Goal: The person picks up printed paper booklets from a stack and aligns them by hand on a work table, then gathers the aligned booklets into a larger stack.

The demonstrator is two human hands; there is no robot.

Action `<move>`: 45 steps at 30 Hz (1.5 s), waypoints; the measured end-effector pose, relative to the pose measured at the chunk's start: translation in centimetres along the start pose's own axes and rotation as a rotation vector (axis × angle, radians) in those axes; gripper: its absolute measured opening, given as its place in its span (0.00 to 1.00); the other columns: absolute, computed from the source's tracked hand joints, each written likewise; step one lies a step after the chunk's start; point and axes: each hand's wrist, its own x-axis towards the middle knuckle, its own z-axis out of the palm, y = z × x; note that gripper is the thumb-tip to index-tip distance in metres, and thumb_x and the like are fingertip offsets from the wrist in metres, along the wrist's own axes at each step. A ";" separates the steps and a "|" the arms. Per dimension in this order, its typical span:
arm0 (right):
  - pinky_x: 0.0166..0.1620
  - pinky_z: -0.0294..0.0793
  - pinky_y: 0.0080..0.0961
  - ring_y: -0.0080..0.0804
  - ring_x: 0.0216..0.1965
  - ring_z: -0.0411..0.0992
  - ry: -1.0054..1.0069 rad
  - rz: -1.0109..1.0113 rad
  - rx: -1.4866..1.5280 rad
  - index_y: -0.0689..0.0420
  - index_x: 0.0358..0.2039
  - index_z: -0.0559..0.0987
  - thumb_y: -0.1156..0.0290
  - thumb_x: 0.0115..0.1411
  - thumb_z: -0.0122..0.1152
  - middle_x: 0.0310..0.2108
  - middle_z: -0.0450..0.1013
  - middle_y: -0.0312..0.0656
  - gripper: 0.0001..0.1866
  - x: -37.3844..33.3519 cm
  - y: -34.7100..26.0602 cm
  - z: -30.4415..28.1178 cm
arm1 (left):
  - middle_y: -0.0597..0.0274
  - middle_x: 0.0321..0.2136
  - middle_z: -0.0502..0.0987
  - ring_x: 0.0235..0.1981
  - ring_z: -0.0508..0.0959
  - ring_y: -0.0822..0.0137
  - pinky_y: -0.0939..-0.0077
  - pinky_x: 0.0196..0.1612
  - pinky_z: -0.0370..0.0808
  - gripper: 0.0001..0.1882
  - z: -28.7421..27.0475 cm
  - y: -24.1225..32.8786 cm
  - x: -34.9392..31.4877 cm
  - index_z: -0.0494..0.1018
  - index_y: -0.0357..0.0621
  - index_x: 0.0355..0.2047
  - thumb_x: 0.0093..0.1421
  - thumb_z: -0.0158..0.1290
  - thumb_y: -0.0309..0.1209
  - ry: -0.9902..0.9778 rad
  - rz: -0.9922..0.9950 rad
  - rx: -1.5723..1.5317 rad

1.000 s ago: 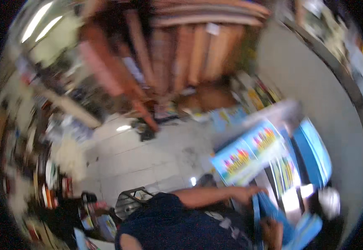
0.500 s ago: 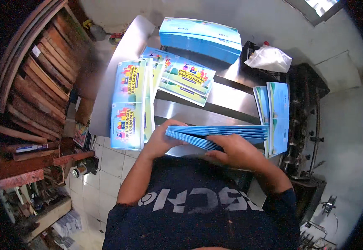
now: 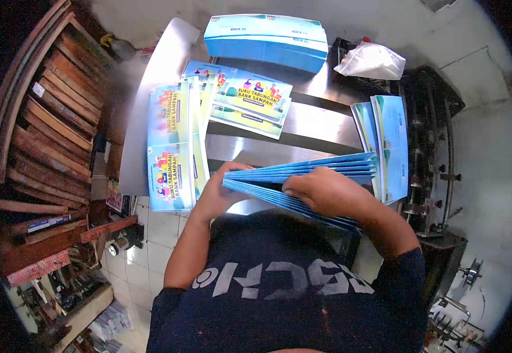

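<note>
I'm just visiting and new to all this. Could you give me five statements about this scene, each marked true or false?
1. The left hand grips the blue booklets at one end. True.
2. The right hand is well away from the booklets. False: the right hand touches them.
3. The booklets are pressed tightly together. False: they fan apart, with a wide gap between two groups.
4. A tall blue stack stands at the far side of the metal table. True.
5. The white bundle is at the table's left. False: the white bundle is at the far right.
</note>
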 end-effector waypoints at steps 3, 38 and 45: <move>0.37 0.74 0.43 0.47 0.29 0.77 -0.062 0.041 -0.018 0.53 0.41 0.79 0.66 0.64 0.50 0.30 0.77 0.51 0.11 0.4 0.2 -0.3 | 0.58 0.46 0.76 0.49 0.75 0.65 0.70 0.54 0.72 0.28 0.1 0.2 -0.1 0.69 0.43 0.48 0.47 0.63 0.15 -0.003 -0.041 -0.026; 0.34 0.79 0.41 0.47 0.33 0.78 -0.213 -0.147 -0.258 0.58 0.39 0.70 0.70 0.62 0.47 0.33 0.74 0.50 0.08 0.6 -0.9 -0.4 | 0.55 0.46 0.77 0.49 0.76 0.63 0.69 0.54 0.72 0.25 -0.2 -0.3 0.0 0.69 0.43 0.46 0.47 0.64 0.17 -0.035 0.051 -0.016; 0.35 0.78 0.42 0.47 0.35 0.78 -0.131 -0.152 -0.240 0.59 0.40 0.70 0.71 0.62 0.47 0.34 0.75 0.50 0.08 0.5 -0.6 0.2 | 0.56 0.46 0.77 0.49 0.76 0.63 0.69 0.53 0.72 0.25 -0.3 -0.2 -0.1 0.69 0.42 0.46 0.48 0.63 0.17 -0.020 0.029 0.035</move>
